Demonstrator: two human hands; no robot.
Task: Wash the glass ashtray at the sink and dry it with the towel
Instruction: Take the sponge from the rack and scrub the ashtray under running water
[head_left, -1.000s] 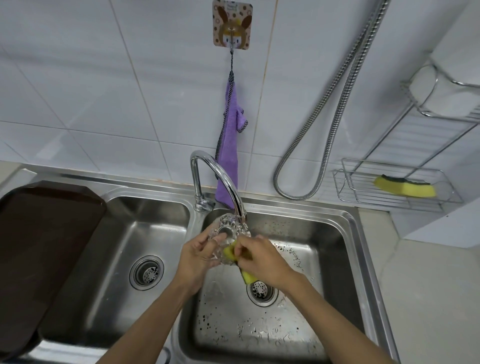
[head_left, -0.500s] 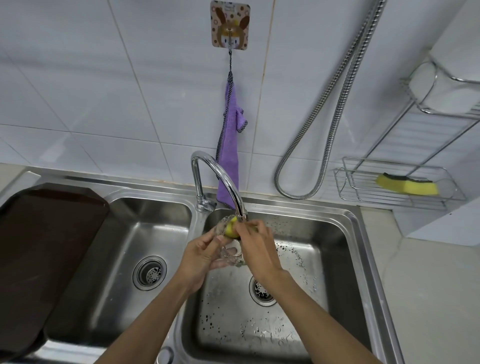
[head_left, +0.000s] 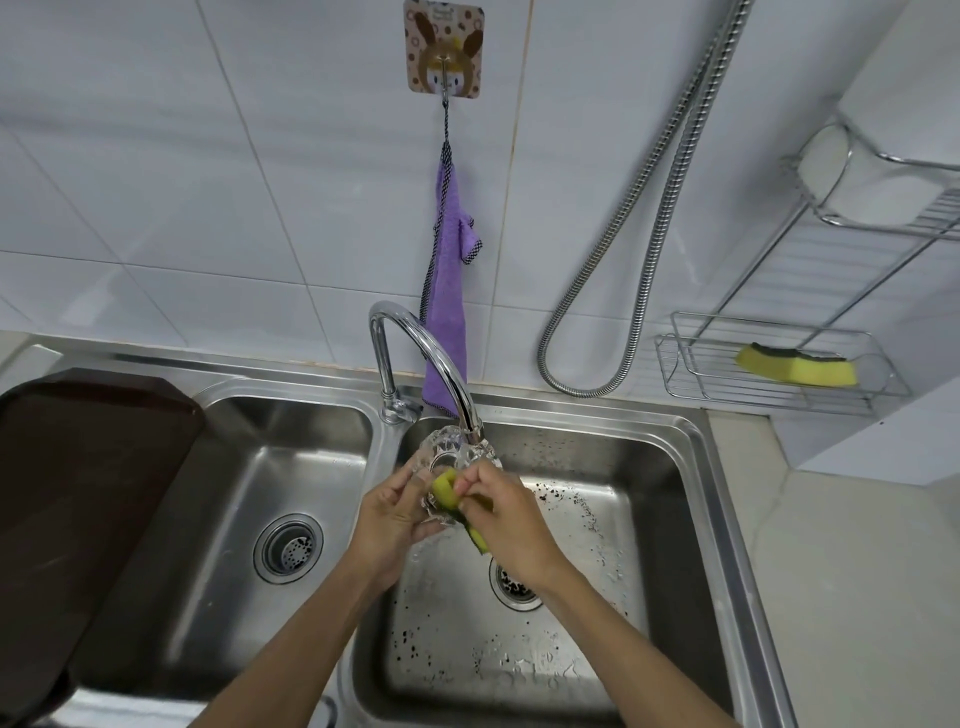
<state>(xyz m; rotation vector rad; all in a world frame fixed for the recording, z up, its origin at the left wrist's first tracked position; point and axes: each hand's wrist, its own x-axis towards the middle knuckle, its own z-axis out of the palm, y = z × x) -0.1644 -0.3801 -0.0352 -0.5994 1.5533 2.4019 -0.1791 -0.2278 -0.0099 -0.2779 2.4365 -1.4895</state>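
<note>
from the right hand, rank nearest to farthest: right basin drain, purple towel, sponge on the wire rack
From the right hand:
1. Right basin drain, just below the wrist.
2. Purple towel, hanging on the wall behind the faucet.
3. Sponge on the wire rack, far off to the right.

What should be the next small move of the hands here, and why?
Probably keep scrubbing: turn the glass ashtray a little in the left hand so the sponge in the right hand reaches another part. It is held under the faucet, and the purple towel hangs unused.
</note>
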